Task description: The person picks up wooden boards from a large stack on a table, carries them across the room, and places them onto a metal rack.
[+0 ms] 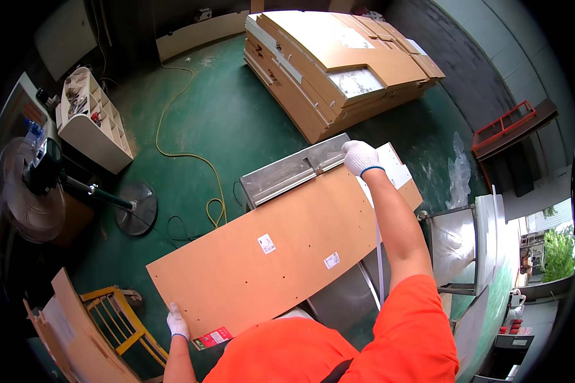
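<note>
A long wood-coloured panel (313, 220) lies slantwise before me, with small drilled holes and two white labels. My left hand (177, 322), in a white glove, grips the panel's near-left corner, close to a red-and-green sticker (212, 338). Along the far edge of the panel runs a grey metal machine bed (281, 175) with a rail. My right hand (361, 157), gloved in white with a blue cuff, is closed at the right end of that rail, above the panel's far edge. Whatever its fingers hold is hidden. White pieces (390, 165) lie beside it at the panel's right end.
Beyond the machine stands a big stack of panels (338, 70). To the left are a standing fan (45, 172), a white shelf unit (92, 127) and a yellow cart (124, 325). A yellow hose (163, 127) crosses the green floor. A metal-framed table (457, 249) is at right.
</note>
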A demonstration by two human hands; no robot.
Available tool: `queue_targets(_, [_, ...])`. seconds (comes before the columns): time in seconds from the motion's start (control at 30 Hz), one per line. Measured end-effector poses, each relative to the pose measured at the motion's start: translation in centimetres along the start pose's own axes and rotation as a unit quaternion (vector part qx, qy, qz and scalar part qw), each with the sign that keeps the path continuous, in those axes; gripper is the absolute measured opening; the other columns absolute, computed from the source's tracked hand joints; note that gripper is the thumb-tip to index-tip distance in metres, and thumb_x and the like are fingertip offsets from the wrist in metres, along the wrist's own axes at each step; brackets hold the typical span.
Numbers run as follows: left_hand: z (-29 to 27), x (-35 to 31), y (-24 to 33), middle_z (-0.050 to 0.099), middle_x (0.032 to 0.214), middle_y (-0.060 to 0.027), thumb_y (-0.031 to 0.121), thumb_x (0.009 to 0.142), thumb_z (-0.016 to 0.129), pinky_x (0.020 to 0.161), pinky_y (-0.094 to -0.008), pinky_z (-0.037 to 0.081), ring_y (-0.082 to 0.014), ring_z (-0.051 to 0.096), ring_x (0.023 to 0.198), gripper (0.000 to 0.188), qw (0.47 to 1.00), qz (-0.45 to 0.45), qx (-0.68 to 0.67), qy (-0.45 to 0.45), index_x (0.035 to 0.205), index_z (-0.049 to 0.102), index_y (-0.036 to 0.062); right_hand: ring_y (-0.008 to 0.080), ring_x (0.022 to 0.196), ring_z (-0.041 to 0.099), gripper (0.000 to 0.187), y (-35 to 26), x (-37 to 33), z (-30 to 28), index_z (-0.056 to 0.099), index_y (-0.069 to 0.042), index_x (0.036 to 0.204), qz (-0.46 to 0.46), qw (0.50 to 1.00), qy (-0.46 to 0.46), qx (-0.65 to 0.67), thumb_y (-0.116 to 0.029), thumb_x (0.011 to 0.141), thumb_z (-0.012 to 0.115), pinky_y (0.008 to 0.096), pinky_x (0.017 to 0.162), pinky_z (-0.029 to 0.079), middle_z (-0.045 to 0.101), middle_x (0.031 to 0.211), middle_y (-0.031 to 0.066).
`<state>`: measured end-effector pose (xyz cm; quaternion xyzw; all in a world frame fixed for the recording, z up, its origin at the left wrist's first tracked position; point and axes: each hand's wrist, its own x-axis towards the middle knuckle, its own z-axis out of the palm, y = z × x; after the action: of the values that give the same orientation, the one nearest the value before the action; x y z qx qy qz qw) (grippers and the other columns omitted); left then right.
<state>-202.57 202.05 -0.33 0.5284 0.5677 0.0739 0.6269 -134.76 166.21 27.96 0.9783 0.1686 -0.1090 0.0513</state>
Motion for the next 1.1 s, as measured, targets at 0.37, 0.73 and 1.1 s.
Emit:
queue_targets(0.37, [1.2,0.3,1.8,0.073,0.114,-0.0140,0.066,0.102,0.053,0.085,-0.0403,0.058,-0.0243,0.070,0.095,0.077,1.000,-0.004,-0.004,-0.015,0.127,0.064,-0.0064,0.0365,0.101,0.072,0.031,5.8,-22.5,2.3,0.076,-0.013,0.116,0.121,0.957,0.238,0.110,-0.015,0.089,0.061,0.0466,0.091,0.056,0.076,0.107,0.0176])
queue_targets(0.73, [0.7,0.7,1.5,0.074,0.112,-0.0135,0.067,0.101,0.052,0.085,-0.0416,0.060,-0.0263,0.072,0.095,0.076,0.998,-0.036,-0.032,-0.041,0.126,0.065,-0.0039,0.0322,0.101,0.074,0.035,1.4,-36.6,20.8,0.073,-0.002,0.117,0.265,0.875,0.143,0.380,-0.020,0.087,0.070,0.0419,0.093,0.056,0.076,0.109,0.0186])
queue_targets(1.1, [0.3,0.0,2.6,0.070,0.131,-0.0122,0.072,0.101,0.046,0.100,-0.0464,0.055,-0.0306,0.068,0.113,0.083,0.996,-0.066,-0.004,-0.061,0.139,0.059,-0.0003,0.0335,0.097,0.068,0.066,-11.0,-38.5,29.6,0.059,-0.001,0.136,0.349,0.549,-0.303,0.697,-0.057,0.103,0.055,0.0509,0.093,0.054,0.068,0.115,0.0211])
